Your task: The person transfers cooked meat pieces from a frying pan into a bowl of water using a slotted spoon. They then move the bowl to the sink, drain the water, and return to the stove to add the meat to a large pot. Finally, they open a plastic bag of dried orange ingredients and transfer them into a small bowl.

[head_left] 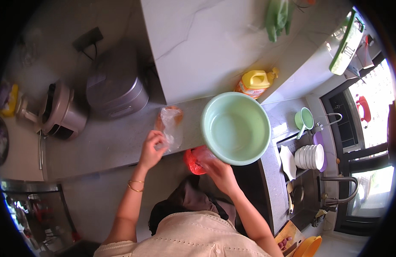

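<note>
My left hand (153,149) pinches the near edge of a clear plastic bag (172,128) on the grey countertop. Something orange-brown shows through and behind that bag. In front of the counter edge, my right hand (221,175) grips a red, partly translucent plastic bag (195,161); its fingers are blurred and partly hidden, and what the bag holds is unclear. A pale green plastic basin (236,128) stands just beyond my right hand, with its rim jutting over the counter's edge.
A yellow-capped detergent jug (255,84) stands behind the basin. Rightward are a green dipper (304,119), stacked white bowls (308,157), a sink faucet (342,180) and a cutting board (289,236). Leftward stand a rice cooker (64,112) and a larger grey appliance (116,86).
</note>
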`<action>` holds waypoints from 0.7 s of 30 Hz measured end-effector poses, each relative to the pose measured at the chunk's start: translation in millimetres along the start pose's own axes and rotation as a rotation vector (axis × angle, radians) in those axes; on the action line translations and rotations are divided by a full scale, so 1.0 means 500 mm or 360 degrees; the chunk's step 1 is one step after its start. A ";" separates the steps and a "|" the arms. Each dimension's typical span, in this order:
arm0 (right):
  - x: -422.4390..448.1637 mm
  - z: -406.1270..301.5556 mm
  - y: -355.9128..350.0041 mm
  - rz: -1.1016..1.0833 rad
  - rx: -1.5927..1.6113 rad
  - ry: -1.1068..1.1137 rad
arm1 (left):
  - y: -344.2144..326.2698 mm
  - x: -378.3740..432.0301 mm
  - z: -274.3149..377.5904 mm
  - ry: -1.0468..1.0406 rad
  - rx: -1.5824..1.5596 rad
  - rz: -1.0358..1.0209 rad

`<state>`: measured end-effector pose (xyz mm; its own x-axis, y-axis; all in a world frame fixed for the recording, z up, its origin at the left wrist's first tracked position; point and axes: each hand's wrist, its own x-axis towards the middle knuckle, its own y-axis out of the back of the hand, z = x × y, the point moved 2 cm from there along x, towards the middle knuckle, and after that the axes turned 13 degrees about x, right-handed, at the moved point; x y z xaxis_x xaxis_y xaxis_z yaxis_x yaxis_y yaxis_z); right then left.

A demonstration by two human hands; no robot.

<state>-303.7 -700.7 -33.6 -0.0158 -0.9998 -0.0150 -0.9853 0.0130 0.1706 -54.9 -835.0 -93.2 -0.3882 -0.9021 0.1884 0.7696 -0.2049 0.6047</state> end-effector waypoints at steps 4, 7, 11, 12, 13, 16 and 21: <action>0.175 0.073 -0.138 0.0289 -0.0057 0.0272 | -0.021 -0.019 0.090 -0.0316 0.0319 -0.0157; 0.256 0.077 -0.143 0.0034 -0.0035 -0.0303 | -0.007 -0.029 0.092 -0.0432 0.0455 -0.0226; 0.272 0.055 -0.122 0.0175 -0.0028 -0.0171 | 0.023 -0.039 0.030 0.0185 0.0453 -0.0104; 0.273 0.048 -0.118 0.0225 0.0025 -0.0154 | 0.048 -0.023 0.037 0.0336 0.0631 -0.0254; 0.275 0.043 -0.113 0.0280 0.0077 -0.0138 | 0.050 -0.018 0.021 0.0395 0.0824 -0.0284; 0.273 0.020 -0.105 0.0214 -0.0310 0.0104 | 0.045 0.002 -0.058 0.0497 0.1422 -0.0335; 0.262 0.034 -0.088 0.0119 -0.0743 0.0228 | 0.059 0.067 -0.012 0.0614 0.1634 -0.0003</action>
<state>-265.2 -832.0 -60.0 -0.0275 -0.9892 0.1442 -0.8002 0.1083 0.5899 -42.1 -873.4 -74.0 -0.0665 -0.9970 0.0400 -0.0891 0.0459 0.9950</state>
